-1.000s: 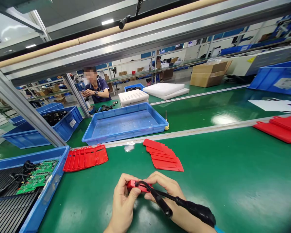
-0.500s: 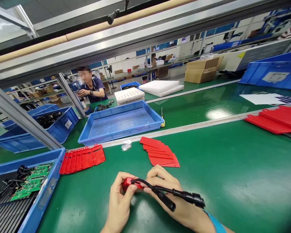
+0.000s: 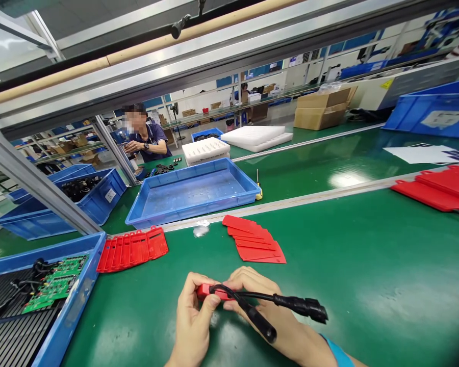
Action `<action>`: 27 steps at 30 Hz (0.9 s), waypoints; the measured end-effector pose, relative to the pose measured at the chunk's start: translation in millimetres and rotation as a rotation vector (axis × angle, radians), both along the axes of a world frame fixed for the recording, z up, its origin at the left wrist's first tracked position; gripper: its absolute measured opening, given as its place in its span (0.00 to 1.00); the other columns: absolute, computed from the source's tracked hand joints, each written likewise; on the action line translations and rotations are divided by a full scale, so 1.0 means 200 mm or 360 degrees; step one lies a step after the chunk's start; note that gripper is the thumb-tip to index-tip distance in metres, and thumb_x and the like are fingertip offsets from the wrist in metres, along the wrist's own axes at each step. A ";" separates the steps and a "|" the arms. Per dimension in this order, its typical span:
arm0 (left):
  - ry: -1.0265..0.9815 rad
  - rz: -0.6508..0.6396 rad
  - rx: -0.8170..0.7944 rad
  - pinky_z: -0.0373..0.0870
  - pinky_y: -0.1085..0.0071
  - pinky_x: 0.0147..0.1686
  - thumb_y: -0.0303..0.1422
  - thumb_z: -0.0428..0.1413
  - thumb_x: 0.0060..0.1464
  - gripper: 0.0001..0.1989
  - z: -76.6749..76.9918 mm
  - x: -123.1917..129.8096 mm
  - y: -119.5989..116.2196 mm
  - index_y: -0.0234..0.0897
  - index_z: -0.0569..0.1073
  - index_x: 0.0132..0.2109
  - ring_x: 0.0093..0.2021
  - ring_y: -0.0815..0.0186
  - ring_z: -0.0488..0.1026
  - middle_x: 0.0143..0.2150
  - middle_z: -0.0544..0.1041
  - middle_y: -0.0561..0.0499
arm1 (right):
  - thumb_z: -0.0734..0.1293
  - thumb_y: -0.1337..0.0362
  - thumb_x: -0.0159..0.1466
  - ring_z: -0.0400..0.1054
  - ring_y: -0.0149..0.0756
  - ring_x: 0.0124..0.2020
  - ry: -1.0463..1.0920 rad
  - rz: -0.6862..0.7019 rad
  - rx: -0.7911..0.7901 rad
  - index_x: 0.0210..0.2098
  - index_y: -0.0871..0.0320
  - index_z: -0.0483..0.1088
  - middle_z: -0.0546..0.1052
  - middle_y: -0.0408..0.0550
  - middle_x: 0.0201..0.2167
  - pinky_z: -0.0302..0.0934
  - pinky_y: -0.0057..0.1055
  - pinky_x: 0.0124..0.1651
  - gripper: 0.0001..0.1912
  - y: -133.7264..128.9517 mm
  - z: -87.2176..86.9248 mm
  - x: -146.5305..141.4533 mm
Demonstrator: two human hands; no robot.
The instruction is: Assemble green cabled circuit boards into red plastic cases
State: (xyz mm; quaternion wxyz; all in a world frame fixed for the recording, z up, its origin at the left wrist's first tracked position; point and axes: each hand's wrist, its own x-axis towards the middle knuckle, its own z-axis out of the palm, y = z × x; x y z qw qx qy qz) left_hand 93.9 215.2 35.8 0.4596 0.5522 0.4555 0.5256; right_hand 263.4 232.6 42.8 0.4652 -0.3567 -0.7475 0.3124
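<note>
L hand & R hand, fingers pinched, grip red case above grn bench, long axis approx L-R; blk cables point R, partly blocking case & R hand; red panels beyond.

I count one left hand, one right hand, one held red case, two trailing black connectors, at least two green circuit boards, one screwdriver.
</note>
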 end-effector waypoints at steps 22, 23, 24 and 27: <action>0.0917 -0.0367 0.0752 0.55 0.52 0.57 0.37 0.67 0.42 0.16 -0.08 -0.12 0.04 0.54 0.79 0.42 0.55 0.49 0.69 0.52 0.75 0.44 | 0.66 0.51 0.60 0.67 0.30 0.27 0.0547 0.0663 -0.1255 0.36 0.62 0.74 0.73 0.43 0.24 0.62 0.28 0.34 0.19 0.07 0.03 0.07; 0.0876 -0.0273 0.0792 0.50 0.50 0.60 0.41 0.69 0.36 0.25 -0.07 -0.13 0.05 0.52 0.77 0.46 0.61 0.46 0.61 0.58 0.70 0.42 | 0.65 0.51 0.61 0.67 0.31 0.27 0.0469 0.0584 -0.1183 0.37 0.62 0.74 0.73 0.43 0.25 0.61 0.28 0.34 0.19 0.07 0.03 0.08; 0.0771 -0.0157 0.0786 0.46 0.49 0.62 0.43 0.69 0.34 0.33 -0.06 -0.13 0.07 0.50 0.75 0.51 0.65 0.44 0.53 0.63 0.63 0.42 | 0.65 0.51 0.61 0.66 0.31 0.28 0.0389 0.0514 -0.1121 0.38 0.62 0.74 0.74 0.44 0.26 0.61 0.28 0.34 0.19 0.07 0.04 0.08; 0.0128 -0.0082 0.0342 0.49 0.50 0.61 0.45 0.61 0.48 0.40 -0.02 -0.13 0.10 0.48 0.55 0.65 0.66 0.49 0.52 0.67 0.55 0.41 | 0.63 0.51 0.62 0.66 0.34 0.29 0.0170 0.0408 -0.0996 0.38 0.60 0.76 0.76 0.45 0.28 0.61 0.29 0.33 0.19 0.06 0.04 0.10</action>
